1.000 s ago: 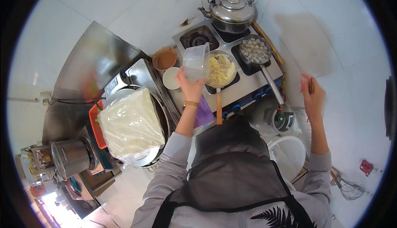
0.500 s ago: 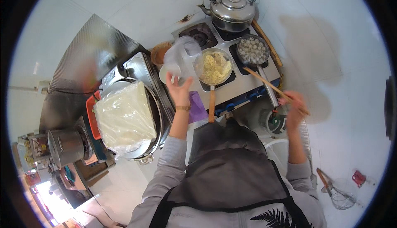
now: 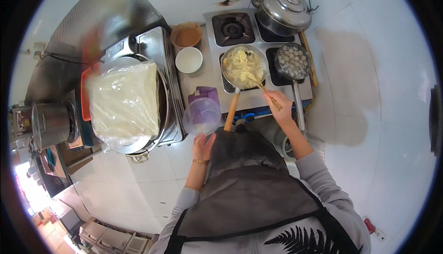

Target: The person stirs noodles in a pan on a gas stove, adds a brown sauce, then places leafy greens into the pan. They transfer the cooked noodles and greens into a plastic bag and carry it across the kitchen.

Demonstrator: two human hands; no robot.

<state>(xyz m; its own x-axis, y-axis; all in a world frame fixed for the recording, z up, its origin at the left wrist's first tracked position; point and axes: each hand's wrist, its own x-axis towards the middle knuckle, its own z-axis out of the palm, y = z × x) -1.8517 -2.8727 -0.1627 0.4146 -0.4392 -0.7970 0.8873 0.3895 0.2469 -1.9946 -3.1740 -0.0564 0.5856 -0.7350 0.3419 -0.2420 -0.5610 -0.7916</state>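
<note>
two pans [image 3: 243,67], one kettle [image 3: 282,10], perhaps two bowls [image 3: 189,60]

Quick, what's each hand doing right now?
Left hand: closed on the clear plastic container.
Right hand: closed on the chopsticks, tips in the pan of noodles.

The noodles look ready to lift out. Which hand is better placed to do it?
Probably the right hand: it already holds the chopsticks, tips in the noodle pan. The left hand is back at the clear plastic container.
</note>
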